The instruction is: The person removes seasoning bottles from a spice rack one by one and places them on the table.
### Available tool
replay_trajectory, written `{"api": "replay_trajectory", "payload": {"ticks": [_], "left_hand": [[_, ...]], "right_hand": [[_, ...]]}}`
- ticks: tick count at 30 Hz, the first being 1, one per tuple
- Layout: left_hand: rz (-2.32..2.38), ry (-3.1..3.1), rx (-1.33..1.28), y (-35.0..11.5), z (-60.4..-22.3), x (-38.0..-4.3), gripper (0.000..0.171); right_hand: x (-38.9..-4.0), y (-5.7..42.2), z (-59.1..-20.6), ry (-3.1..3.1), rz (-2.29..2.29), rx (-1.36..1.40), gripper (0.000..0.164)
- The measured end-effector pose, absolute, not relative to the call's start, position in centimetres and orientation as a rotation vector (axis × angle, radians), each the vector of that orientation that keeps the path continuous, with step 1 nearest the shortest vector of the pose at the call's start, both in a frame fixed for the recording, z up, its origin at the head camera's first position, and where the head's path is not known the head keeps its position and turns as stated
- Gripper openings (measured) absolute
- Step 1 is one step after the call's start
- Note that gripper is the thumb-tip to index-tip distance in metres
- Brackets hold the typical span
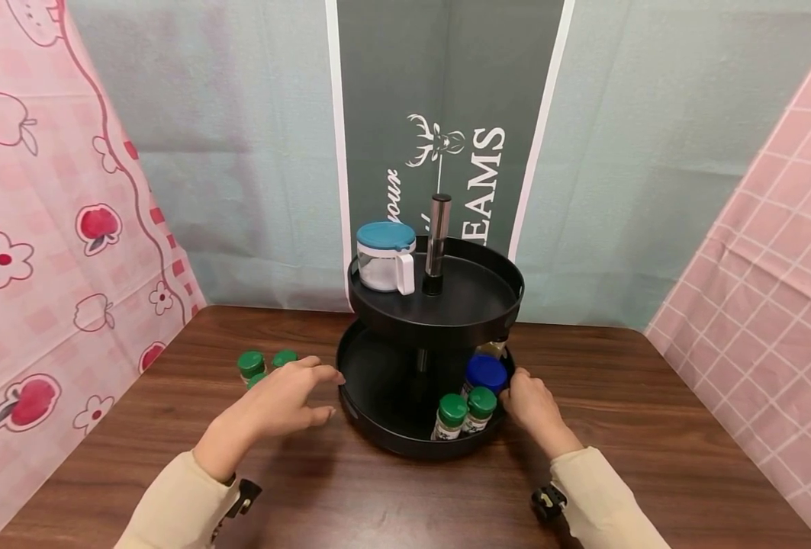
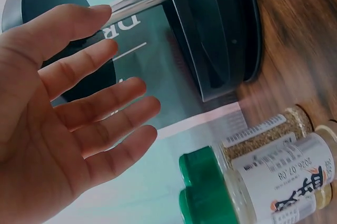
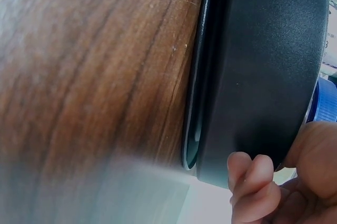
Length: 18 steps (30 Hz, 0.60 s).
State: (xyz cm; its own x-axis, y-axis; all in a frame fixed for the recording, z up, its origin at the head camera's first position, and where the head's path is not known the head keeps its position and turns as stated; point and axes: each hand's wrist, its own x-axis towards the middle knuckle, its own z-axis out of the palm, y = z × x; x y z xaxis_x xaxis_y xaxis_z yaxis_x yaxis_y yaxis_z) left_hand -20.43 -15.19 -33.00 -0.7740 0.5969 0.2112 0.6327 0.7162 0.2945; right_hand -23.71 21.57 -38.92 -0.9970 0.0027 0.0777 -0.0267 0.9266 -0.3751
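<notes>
A black two-tier turntable organizer (image 1: 405,450) stands on the wooden table. My right hand (image 1: 534,408) grips the rim of its lower tier at the right; in the right wrist view, curled fingers (image 3: 255,187) lie against the outer wall, with the thumb over the rim. Just left of the lower tier, my left hand (image 1: 284,400) hovers with spread, relaxed fingers and holds nothing. Inside that tier, near the right hand, are two green-capped spice jars (image 1: 451,418), a blue-lidded jar (image 1: 485,374) and a partly hidden clear container (image 1: 494,348) behind them.
On the upper tier sits a clear canister (image 1: 381,267) with a blue lid and white handle, beside the metal post (image 1: 438,236). Several green-capped spice jars (image 2: 284,174) stand left of the organizer, partly behind my left hand. Patterned cloths (image 1: 254,152) enclose the table (image 1: 618,427).
</notes>
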Motion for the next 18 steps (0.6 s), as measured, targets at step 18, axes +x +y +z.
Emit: {"api": "replay_trajectory", "payload": {"ticks": [18], "left_hand": [[-0.551,-2.78,-1.096,-11.3,-32.5,-20.7,0.034]], "right_hand": [[-23.7,21.5,-38.9,-3.015,0.577,0.017,0.036]]}}
